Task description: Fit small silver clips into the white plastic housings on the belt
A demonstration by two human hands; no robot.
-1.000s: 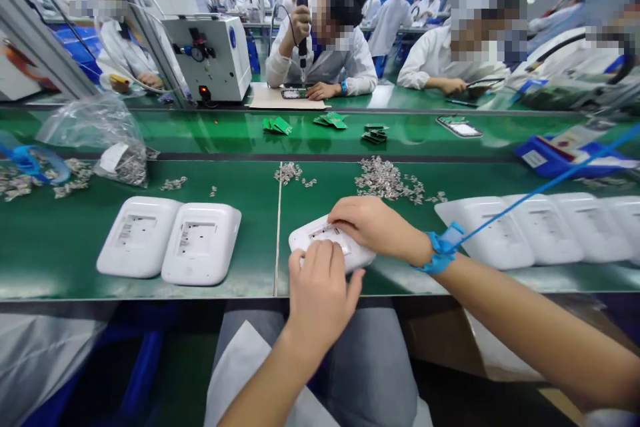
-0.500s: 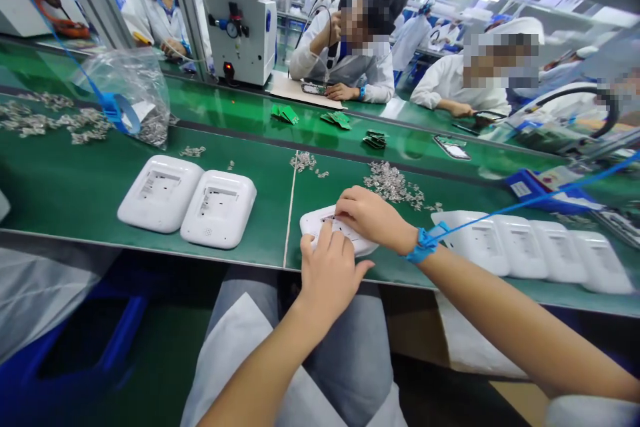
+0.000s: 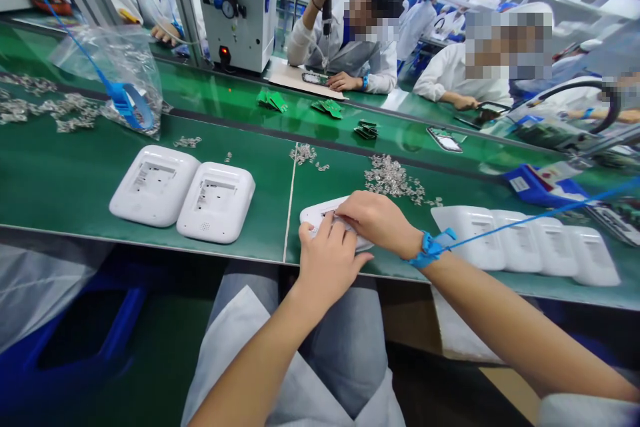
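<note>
Work surface: green table [image 3: 270, 213], its near edge running in front of the seated person, a pale line [image 3: 290, 203] crossing it.
Housing in hand: one white housing [image 3: 316, 211], lying at the table's near edge, just right of the pale line; recess partly covered by the hands.
Left hand [image 3: 327, 260]: resting over the housing's near side; fingers reaching forward, slightly spread, thumb standing apart.
Right hand [image 3: 377, 217]: bending over the housing's far right part, fingers bunching toward the recess; whether they are pinching a small piece, cannot tell. Blue wrist strap [image 3: 425, 250] circling the wrist.
Metal pieces, main heap [image 3: 393, 177]: lying just beyond the right hand, toward the table's far edge.
Metal pieces, smaller heap [image 3: 303, 154]: lying by the far end of the pale line.
Housings, left pair [image 3: 216, 203]: lying side by side, recesses facing up, near the near edge.
Housings, right row [image 3: 473, 240]: four, sitting close together along the near edge.
Step in hand: judging by the pose, fingers are fitting or adjusting something small inside the recess.
Next move: seemingly calling for steady left bracing and fine right fingertip pressure.
</note>
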